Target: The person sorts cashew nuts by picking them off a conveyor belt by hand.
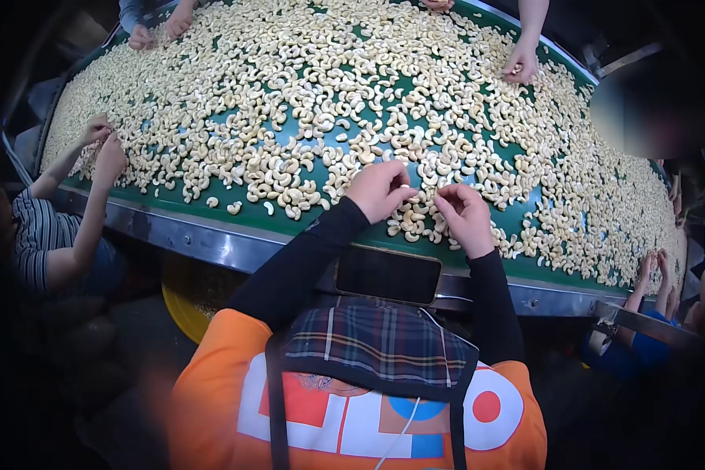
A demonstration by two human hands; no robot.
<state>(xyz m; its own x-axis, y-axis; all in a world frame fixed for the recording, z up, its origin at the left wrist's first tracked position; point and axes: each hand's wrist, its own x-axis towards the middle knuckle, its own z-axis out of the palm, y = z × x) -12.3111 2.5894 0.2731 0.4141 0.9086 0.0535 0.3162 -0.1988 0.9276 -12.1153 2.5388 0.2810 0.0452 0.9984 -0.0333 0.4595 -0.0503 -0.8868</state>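
Pale cashew nuts (290, 177) lie thickly over a green conveyor belt (247, 221). My left hand (379, 191) is just above the near part of the belt, its fingers closed in a pinch on a whitish cashew nut at the fingertips. To its right, my right hand (468, 221) has its thumb and forefinger curled together over the nuts; whatever may be between them is too small to make out. A small group of cashews sits between and below my two hands, on the belt's near edge.
A dark-screened phone (388, 274) rests against the metal rail (219, 244) in front of me, with a white cable beside it. Co-workers' hands (108, 147) reach over the belt from left, far side and right. A yellow tub (182, 301) stands below on the left.
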